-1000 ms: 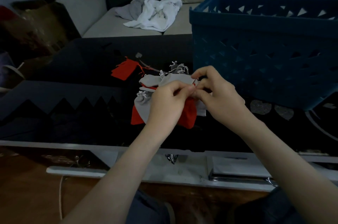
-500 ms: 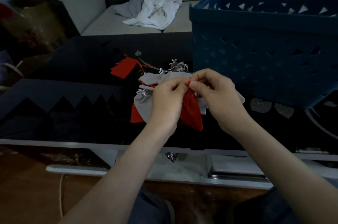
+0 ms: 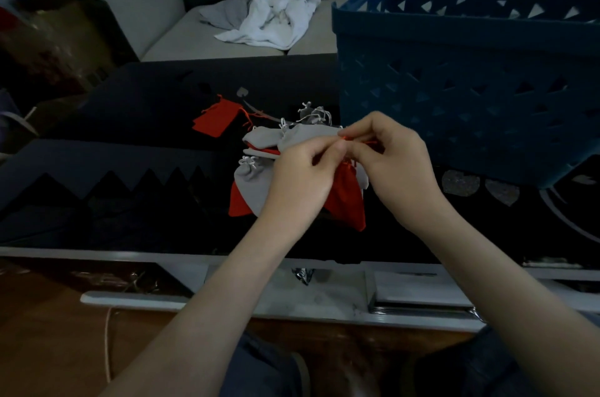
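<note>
A small red drawstring pouch (image 3: pixel 347 198) hangs between my hands above a dark table (image 3: pixel 146 202). My left hand (image 3: pixel 302 182) pinches the pouch's gathered neck. My right hand (image 3: pixel 396 166) pinches its thin red cord (image 3: pixel 358 139) and holds it out to the right. Under my hands lies a pile of grey pouches (image 3: pixel 259 182) and red ones, partly hidden. Another red pouch (image 3: pixel 217 117) lies flat, apart at the far left of the pile.
A large blue plastic basket (image 3: pixel 467 78) stands on the table right behind my right hand. White and grey cloths (image 3: pixel 272 17) lie on a sofa beyond. A white shelf (image 3: pixel 324 296) runs under the table's near edge.
The red pouch has come up off the pile and hangs lower and fuller. My right hand has drawn the red cord out to the right, away from my left hand.
</note>
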`<state>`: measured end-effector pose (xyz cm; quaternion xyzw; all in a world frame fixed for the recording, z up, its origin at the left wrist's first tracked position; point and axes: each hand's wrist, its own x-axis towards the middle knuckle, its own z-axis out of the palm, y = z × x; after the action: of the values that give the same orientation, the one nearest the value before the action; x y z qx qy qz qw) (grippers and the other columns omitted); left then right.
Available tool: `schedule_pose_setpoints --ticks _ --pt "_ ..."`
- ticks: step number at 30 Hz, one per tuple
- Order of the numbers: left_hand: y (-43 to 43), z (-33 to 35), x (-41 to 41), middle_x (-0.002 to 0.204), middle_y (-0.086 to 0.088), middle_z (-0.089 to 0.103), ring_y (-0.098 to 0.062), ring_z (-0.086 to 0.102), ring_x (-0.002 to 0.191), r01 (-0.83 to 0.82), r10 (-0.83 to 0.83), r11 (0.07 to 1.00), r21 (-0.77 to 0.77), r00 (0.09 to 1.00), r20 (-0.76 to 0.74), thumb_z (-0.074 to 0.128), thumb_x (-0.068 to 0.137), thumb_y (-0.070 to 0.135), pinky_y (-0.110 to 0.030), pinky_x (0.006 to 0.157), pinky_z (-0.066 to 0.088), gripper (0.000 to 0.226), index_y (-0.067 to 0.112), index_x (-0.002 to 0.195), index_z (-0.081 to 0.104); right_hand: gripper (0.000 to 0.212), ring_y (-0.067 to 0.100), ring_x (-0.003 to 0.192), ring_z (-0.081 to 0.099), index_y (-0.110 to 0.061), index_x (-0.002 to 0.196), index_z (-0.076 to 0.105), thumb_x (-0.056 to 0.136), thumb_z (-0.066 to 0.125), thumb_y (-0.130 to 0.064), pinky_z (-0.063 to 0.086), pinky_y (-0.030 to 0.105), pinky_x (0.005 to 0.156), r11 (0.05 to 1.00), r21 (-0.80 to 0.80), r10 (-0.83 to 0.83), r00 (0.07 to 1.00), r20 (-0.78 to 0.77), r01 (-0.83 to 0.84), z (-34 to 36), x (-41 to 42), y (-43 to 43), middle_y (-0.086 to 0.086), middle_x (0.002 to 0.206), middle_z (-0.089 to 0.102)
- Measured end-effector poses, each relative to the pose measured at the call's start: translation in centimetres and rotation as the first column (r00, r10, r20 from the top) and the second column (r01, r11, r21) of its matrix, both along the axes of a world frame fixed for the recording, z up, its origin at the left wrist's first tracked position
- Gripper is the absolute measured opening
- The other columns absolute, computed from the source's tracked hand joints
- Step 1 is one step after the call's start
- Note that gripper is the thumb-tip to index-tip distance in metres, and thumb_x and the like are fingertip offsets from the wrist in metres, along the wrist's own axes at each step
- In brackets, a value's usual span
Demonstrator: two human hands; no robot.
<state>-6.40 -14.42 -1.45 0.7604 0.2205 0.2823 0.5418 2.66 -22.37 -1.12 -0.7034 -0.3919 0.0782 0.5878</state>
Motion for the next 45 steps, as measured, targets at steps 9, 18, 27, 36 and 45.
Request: schedule_pose_setpoints --ticks 9,18,27,36,45 --pt "0.2 0.0 0.3 0.082 -0.019 0.068 -0.037 0.065 0.084 -0.09 0.095 0.992 -0.094 0.994 0.046 0.054 0.095 0.021 -0.056 0.082 0.052 0.024 0.015 0.082 0.073 0.012 0.001 0.073 0.058 -0.01 0.081 0.06 0.089 0.057 -0.001 0.046 0.013 0.068 0.999 0.045 0.01 1.0 -0.023 -0.009 -0.3 -0.3 0.1 -0.002 0.076 0.064" --pt "0.4 0.3 0.2 0.084 -0.008 0.073 -0.025 0.069 0.086 -0.027 0.036 0.991 -0.133 0.997 0.061 0.056 0.094 0.013 -0.048 0.085 0.055 0.021 0.015 0.087 0.075 0.01 -0.008 0.076 0.058 -0.014 0.1 0.062 0.093 0.055 -0.01 0.042 0.005 0.067 0.995 -0.025 -0.099 0.995 0.019 0.099 -0.2 -0.8 0.0 -0.011 0.078 0.064" --pt "0.3 -0.1 0.8 0.087 -0.001 0.074 -0.019 0.069 0.088 -0.06 0.062 0.998 -0.031 0.996 0.064 0.053 0.096 0.016 -0.049 0.087 0.053 0.022 0.017 0.092 0.075 0.006 -0.015 0.07 0.054 -0.012 0.091 0.064 0.092 0.058 -0.014 0.038 0.001 0.062 0.975 -0.048 -0.217 0.976 -0.008 0.216 -0.2 -1.0 0.0 -0.015 0.073 0.061" --pt "0.1 0.6 1.2 0.056 0.001 0.056 -0.003 0.051 0.051 0.024 0.047 0.818 -0.574 0.993 0.108 0.049 0.095 0.005 -0.018 0.059 0.045 0.033 0.009 0.069 0.07 0.005 -0.009 0.074 0.055 -0.007 0.09 0.059 0.093 0.055 -0.007 0.038 0.003 0.063 0.985 0.019 -0.171 0.968 0.184 0.17 -0.4 -1.6 -0.3 -0.017 0.07 0.055" --pt "0.9 0.2 0.8 0.064 -0.001 0.057 -0.003 0.052 0.053 0.063 -0.043 0.854 -0.516 0.998 0.05 0.052 0.095 0.01 -0.015 0.059 0.045 0.023 0.003 0.079 0.067 0.003 0.002 0.072 0.056 -0.011 0.09 0.058 0.091 0.058 -0.009 0.04 0.008 0.063 0.994 -0.087 -0.058 0.993 0.104 0.067 0.6 -0.2 -0.5 0.001 0.077 0.063"
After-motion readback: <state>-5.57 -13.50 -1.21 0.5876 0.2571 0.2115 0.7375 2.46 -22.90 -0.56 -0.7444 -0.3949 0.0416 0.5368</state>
